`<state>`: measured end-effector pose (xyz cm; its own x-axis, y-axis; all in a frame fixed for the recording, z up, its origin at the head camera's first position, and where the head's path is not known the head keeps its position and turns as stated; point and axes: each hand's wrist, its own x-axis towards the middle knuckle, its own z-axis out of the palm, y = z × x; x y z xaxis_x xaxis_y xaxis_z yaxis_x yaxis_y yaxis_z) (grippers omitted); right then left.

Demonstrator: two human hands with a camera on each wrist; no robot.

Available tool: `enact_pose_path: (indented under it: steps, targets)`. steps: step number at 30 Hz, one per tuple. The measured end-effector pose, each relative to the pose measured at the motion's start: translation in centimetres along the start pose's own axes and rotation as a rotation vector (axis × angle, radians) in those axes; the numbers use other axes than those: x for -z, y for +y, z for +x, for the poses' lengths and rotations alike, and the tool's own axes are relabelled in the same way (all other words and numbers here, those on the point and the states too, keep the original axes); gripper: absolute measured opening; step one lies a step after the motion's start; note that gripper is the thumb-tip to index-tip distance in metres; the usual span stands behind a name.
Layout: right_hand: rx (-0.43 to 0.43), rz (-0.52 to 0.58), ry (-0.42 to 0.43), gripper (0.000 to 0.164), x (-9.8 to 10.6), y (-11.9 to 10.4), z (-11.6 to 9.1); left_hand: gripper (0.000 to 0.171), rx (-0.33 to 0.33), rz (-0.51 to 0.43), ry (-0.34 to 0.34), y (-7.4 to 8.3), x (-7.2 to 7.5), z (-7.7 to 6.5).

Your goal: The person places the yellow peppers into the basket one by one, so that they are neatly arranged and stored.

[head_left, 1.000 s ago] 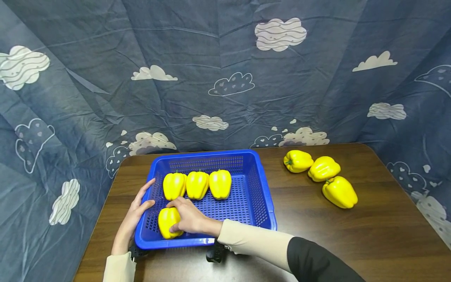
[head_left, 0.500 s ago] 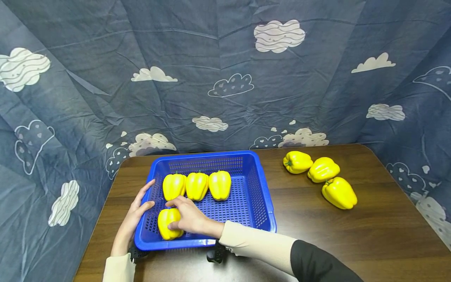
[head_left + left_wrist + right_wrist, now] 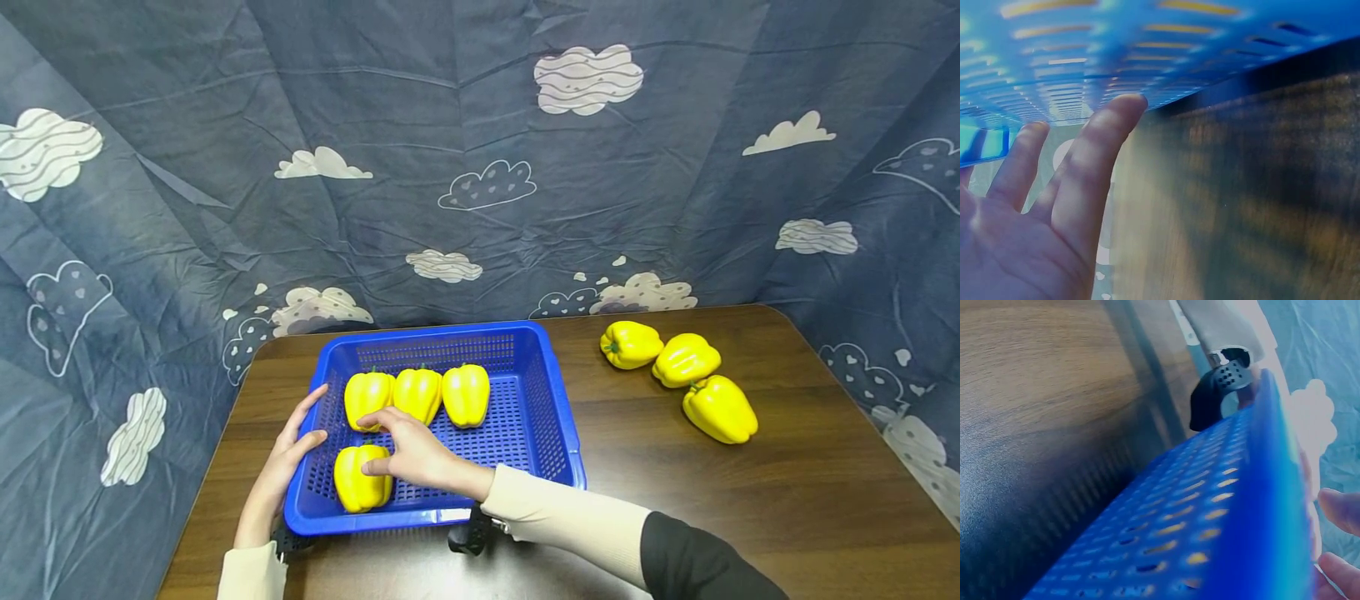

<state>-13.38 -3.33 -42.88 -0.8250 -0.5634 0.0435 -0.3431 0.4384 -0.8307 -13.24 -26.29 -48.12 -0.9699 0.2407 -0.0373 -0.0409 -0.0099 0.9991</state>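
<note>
A blue plastic basket [image 3: 566, 408] with slotted walls holds several yellow bell peppers. Three of them, such as the right-hand bell pepper [image 3: 467, 397], stand in a row along the back. Another bell pepper [image 3: 352, 479] sits at the front left inside. Over it is my right hand [image 3: 420, 450], thumb and fingers spread apart, the thumb overlapping the pepper's side in the head view. My left hand [image 3: 283, 457] holds the basket's left rim, thumb tip over the edge. From the left wrist view, other fingers [image 3: 1082, 181] lie against the slotted outer wall.
On the brown wooden table [image 3: 637, 517], three more yellow bell peppers lie to the right: a rear one [image 3: 632, 345], a middle one [image 3: 686, 361] and a nearer one [image 3: 720, 410]. A dark blue cloud-print cloth [image 3: 495, 242] hangs behind the table.
My right hand has let go of the front-left bell pepper; its fingers have spread and lifted slightly away toward the right. The left hand stays at the basket rim.
</note>
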Motion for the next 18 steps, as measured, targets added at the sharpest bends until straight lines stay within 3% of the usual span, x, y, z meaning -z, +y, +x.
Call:
enact_pose_path:
  steps: [9, 18]
  targets:
    - [0.018, 0.032, 0.011, 0.049, 1.8, -0.3, -0.9, 0.059, 0.009, -0.004, 0.025, 0.2, -0.2, 0.1]
    - [0.052, 0.116, 0.022, 0.048, 3.6, -0.1, -2.2, 0.058, -0.016, -0.022, -0.001, 0.0, -0.1, 0.0]
